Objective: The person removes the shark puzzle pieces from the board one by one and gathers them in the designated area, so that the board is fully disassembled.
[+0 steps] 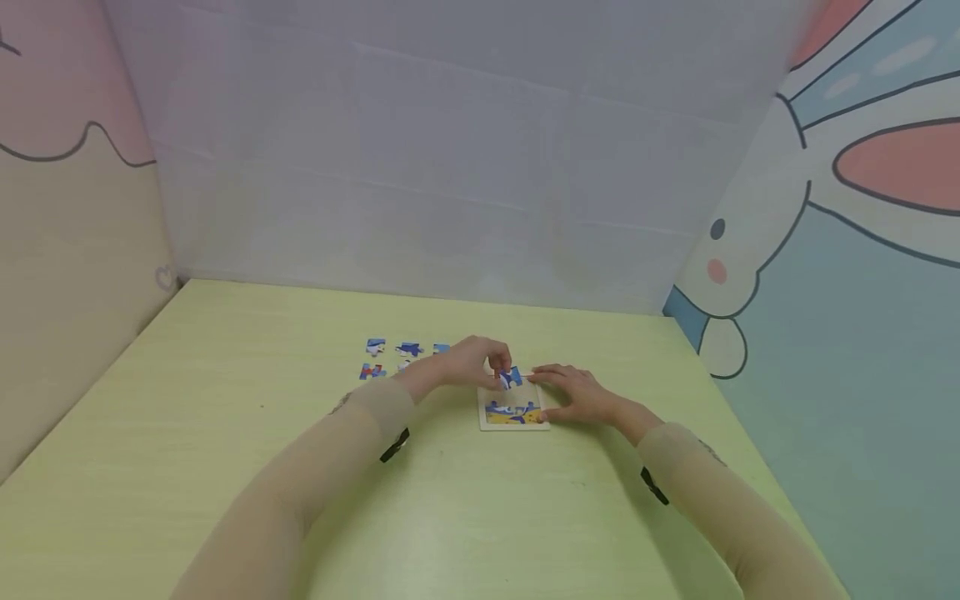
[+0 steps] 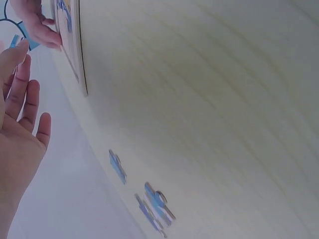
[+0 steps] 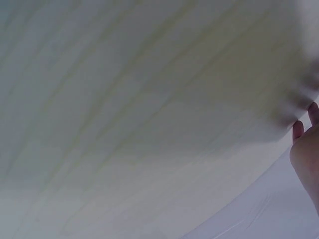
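Observation:
My left hand (image 1: 471,362) pinches a blue and white jigsaw piece (image 1: 512,377) between thumb and fingertips, over the upper part of a light square puzzle tray (image 1: 514,428). Its other fingers are loosely spread in the left wrist view, where a bit of the blue piece (image 2: 15,41) shows at the fingertips. Along the tray's lower side lies a row of fitted pieces (image 1: 506,415) in blue and yellow. My right hand (image 1: 581,395) rests at the tray's right side, thumb near the lower corner and fingers extended to the upper one.
Several loose jigsaw pieces (image 1: 376,347) lie left of the tray, some partly hidden behind the left forearm. The pale yellow table (image 1: 442,517) meets a white sheet (image 1: 450,167) at the back and painted walls (image 1: 847,350) at the sides.

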Motion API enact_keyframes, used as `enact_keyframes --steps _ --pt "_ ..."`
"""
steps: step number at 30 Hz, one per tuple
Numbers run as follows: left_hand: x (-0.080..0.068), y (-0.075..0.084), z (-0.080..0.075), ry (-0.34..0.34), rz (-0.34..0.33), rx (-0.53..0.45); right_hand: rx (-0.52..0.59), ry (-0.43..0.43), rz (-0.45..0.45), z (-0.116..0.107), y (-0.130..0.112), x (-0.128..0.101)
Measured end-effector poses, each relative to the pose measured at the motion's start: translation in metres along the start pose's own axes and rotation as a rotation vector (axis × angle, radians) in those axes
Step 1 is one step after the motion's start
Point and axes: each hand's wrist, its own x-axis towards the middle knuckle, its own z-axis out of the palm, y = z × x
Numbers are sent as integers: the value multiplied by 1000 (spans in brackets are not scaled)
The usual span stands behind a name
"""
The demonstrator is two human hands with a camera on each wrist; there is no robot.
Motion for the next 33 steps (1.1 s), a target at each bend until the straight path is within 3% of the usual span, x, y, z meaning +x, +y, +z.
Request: enact_keyframes --steps 10,20,29,33 --pt "-21 -7 -14 -4 11 73 -23 -7 12 3 3 1" --pt "-48 -26 -27 -22 -46 112 -5 -3 2 3 2 0" --pt "-62 -47 -34 -29 -170 162 -3 -1 5 3 0 -1" --pt "-67 -58 -35 -18 -173 178 0 5 -6 2 -2 -2"
